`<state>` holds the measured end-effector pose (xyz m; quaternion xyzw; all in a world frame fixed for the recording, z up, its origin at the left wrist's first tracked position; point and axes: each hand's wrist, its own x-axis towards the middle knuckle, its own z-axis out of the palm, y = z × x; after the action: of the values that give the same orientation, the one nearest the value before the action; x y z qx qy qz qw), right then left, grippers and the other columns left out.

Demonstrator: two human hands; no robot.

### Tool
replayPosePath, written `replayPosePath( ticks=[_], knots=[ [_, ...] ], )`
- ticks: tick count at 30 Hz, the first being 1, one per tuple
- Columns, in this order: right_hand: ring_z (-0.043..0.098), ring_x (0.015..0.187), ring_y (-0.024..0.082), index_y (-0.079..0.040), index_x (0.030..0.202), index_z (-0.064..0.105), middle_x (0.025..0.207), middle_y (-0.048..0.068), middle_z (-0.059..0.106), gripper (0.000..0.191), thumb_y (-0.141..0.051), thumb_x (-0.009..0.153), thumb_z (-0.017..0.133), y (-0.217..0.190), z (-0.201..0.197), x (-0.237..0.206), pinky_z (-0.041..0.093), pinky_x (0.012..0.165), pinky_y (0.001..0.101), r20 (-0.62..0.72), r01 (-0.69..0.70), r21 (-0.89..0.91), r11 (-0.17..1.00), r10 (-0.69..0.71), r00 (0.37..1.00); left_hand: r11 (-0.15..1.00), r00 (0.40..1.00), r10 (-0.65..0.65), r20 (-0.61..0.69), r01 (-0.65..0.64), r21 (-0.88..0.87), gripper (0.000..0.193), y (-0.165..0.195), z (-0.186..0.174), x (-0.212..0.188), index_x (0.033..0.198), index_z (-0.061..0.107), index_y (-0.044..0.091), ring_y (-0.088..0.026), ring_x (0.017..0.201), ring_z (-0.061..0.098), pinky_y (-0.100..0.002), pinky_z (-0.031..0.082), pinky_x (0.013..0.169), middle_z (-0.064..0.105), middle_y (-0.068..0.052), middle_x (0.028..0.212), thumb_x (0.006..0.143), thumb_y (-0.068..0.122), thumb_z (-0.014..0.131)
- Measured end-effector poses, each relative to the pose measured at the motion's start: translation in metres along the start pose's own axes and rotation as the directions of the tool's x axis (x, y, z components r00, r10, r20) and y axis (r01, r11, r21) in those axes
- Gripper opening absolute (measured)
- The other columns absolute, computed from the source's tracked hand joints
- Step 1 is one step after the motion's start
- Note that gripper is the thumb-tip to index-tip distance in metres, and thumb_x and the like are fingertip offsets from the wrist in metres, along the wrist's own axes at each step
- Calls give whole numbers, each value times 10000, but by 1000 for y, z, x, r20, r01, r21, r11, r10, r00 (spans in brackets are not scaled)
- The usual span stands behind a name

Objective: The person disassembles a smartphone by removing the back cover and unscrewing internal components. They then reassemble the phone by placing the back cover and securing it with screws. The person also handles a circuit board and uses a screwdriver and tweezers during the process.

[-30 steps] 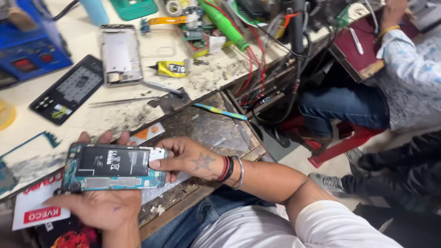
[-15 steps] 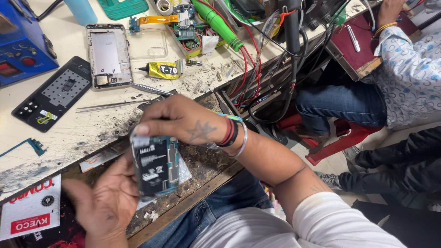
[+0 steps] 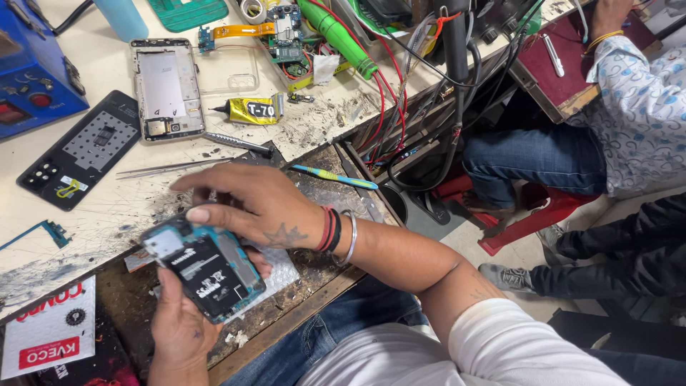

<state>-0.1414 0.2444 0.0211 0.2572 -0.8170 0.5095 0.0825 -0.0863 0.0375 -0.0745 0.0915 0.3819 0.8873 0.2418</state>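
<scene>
left hand cradles the opened phone; right hand fingers curl onto its top edge.

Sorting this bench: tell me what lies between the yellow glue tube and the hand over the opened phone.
In the head view, a metal-handled tool and thin tweezers lie on the scuffed benchtop between the yellow glue tube and the right hand resting on the opened phone.

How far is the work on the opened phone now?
Done: the opened phone has its back off, battery and board bare. In hand: the left hand cradles it while the right hand presses its upper edge. Left: a metal frame and a black back panel lie apart on the bench, unfitted.
</scene>
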Motion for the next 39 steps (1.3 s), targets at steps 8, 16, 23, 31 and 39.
replayPosePath(
  ticks=[8,16,23,31,39],
  knots=[
    [726,1091,211,-162,1274,700,1230,44,680,295,-249,995,744,-7,0,-30,601,925,295,-74,124,-102,987,-132,988,991,974,118,-193,-127,-32,694,-4,-4,-4,1565,379,23,-385,1151,630,-577,509,969,585,-218,1357,1095,532,334],
    [749,1006,172,-170,1195,738,1293,43,680,242,-216,958,764,3,8,-36,620,851,286,-23,57,0,998,-57,998,981,970,167,-176,-181,-63,685,-11,-9,-8,1590,380,39,-307,1205,592,-508,485,1007,575,-157,1389,1117,535,367],
    [745,1000,166,-120,1137,732,1238,36,671,155,-165,993,769,10,7,-38,626,839,269,-91,222,-14,975,-222,971,982,977,186,-101,-187,-4,742,-14,-17,-6,1557,405,5,-333,1121,648,-502,537,936,618,-211,1300,1102,591,382],
    [742,906,134,-96,1120,740,1194,67,671,140,-147,990,746,16,5,-37,622,799,269,-94,63,134,989,-51,994,992,995,-12,-99,24,120,835,-9,-31,2,1466,420,-36,-357,1049,691,-498,581,868,648,-279,1199,1038,669,294],
    [727,789,111,-51,1116,726,1160,80,651,104,-83,1017,719,20,10,-35,603,746,257,-93,62,185,981,-45,995,984,994,28,-103,-10,179,876,-5,-40,6,1509,383,-31,-331,1106,636,-475,543,925,609,-250,1257,1027,697,305]
  ],
)
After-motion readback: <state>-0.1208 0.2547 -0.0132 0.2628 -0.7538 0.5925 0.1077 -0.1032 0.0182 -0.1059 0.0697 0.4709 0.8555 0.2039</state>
